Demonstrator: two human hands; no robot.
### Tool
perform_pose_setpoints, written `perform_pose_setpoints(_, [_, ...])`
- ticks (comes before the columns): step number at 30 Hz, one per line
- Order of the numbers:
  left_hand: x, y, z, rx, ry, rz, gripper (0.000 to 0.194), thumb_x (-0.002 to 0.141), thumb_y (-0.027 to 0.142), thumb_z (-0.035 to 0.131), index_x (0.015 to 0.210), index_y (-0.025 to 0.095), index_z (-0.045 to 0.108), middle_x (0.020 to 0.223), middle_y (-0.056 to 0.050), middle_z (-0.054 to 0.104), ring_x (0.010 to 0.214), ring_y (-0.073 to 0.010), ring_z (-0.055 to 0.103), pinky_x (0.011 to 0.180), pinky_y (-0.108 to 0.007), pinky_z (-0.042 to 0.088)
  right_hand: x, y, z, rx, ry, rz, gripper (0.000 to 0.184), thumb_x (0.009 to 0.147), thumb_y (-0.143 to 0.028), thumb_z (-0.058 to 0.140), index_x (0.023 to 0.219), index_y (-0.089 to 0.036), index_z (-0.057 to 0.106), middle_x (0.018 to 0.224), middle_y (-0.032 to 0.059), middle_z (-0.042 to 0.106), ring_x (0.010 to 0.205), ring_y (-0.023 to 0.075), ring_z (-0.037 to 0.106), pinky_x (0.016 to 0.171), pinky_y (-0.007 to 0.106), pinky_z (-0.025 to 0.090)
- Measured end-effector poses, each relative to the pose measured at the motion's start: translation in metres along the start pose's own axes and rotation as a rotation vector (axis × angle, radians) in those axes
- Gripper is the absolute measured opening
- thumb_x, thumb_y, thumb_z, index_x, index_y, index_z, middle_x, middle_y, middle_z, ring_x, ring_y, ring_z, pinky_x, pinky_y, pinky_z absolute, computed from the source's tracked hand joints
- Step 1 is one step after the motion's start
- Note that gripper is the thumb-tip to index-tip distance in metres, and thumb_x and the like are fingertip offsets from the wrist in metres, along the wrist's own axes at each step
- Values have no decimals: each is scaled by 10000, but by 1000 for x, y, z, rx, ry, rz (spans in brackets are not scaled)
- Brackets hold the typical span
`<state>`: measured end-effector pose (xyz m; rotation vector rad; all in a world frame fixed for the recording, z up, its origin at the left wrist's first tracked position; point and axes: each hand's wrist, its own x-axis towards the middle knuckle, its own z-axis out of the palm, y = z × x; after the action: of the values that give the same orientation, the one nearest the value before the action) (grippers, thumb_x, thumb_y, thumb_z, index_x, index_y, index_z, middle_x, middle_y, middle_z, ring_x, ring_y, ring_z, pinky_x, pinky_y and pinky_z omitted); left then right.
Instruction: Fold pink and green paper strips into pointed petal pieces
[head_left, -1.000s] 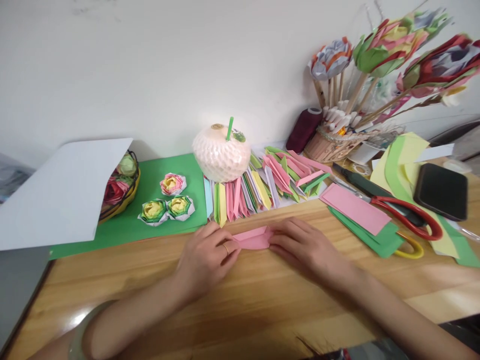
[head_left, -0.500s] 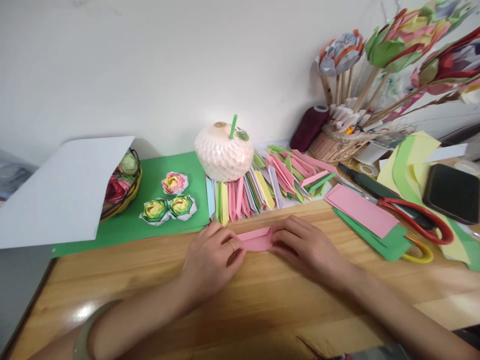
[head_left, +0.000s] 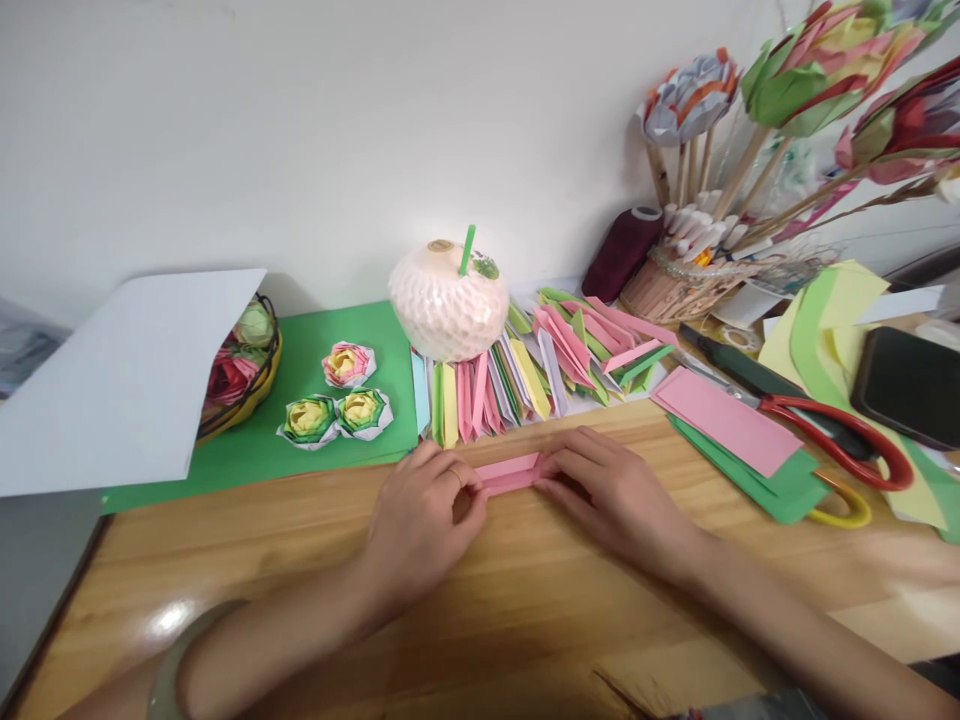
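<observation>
Head view, the only one. Clock directions are read from the pink strip (head_left: pixel 512 478), twelve being toward the wall (head_left: pixel 315 130). The strip lies crosswise just above the wooden table (head_left: pixel 487 640), between the two hands; a lengthwise fold is visible along it. Whether it touches the wood cannot be determined.

Left hand (head_left: pixel 431 520), at nine o'clock: thumb and fingers pinch the strip's near end. A ring is worn on one finger. Right hand (head_left: pixel 622 500), at three o'clock: fingertips grasp the opposite end.

At twelve: folded paper pieces (head_left: pixel 536 380) in several colours, closely packed. Toward eleven: a pale round container (head_left: pixel 448 310) with a green straw, standing against these pieces. Between nine and ten: three small paper flowers (head_left: pixel 364 412) on a green sheet (head_left: pixel 300 335); beyond them, a basket (head_left: pixel 271 375) partly covered by a white sheet (head_left: pixel 127 390).

At one: a dark spool (head_left: pixel 619 260), tilted. Between one and two: a holder (head_left: pixel 667 290) bearing large paper flowers (head_left: pixel 817 75). Toward three: pink rectangles (head_left: pixel 724 420) overlapping green slips (head_left: pixel 776 492), with red-handled scissors (head_left: pixel 780 404) alongside.
</observation>
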<state>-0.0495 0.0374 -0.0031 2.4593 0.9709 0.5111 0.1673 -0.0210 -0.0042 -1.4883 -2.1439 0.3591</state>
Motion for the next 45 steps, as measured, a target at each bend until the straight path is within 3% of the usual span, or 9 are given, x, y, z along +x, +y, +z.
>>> perform_pose_setpoints(8, [2, 2, -1, 32, -40, -62, 91, 857, 186, 541, 768, 183, 562, 765, -13, 640, 796, -218, 521, 698, -347, 415, 9, -9, -1, -118, -104, 99, 181, 929, -226, 443, 790, -168, 542, 803, 55, 561, 737, 189, 540, 639, 309, 438])
perform_pose_setpoints(20, [4, 2, 0, 99, -24, -61, 110, 865, 200, 564, 756, 190, 576, 736, 0, 647, 764, -202, 540, 659, -317, 400, 9, -8, 6, -302, -56, 62, 194, 929, -223, 418, 775, -173, 526, 785, 53, 548, 687, 190, 544, 584, 302, 428])
perform_pose_setpoints(28, [5, 3, 1, 91, -23, -105, 68, 810, 138, 564, 793, 201, 544, 703, 18, 617, 735, -193, 559, 633, -300, 400, 9, -6, 7, -298, -51, 53, 206, 935, -231, 398, 768, -188, 512, 791, 56, 550, 678, 182, 542, 589, 300, 435])
perform_pose_setpoints(39, [3, -1, 2, 124, 0, 69, 165, 888, 142, 481, 957, 185, 625, 836, -36, 650, 776, -205, 512, 688, -337, 428, 11, -7, 6, -247, -45, 62, 170, 917, -207, 434, 765, -184, 508, 786, 53, 542, 686, 182, 529, 586, 294, 429])
perform_pose_setpoints(42, [3, -2, 1, 175, 71, 191, 209, 914, 158, 462, 916, 185, 669, 747, -40, 620, 729, -194, 478, 647, -316, 424, 11, -7, 7, -247, -37, 80, 169, 917, -217, 438, 766, -189, 508, 785, 49, 547, 662, 173, 527, 567, 287, 428])
perform_pose_setpoints(45, [4, -3, -3, 258, 128, 342, 232, 915, 142, 456, 857, 165, 680, 822, -64, 644, 755, -196, 487, 652, -320, 427, 9, -5, 7, -236, -12, 98, 168, 919, -230, 457, 772, -184, 523, 797, 56, 564, 668, 175, 543, 569, 290, 449])
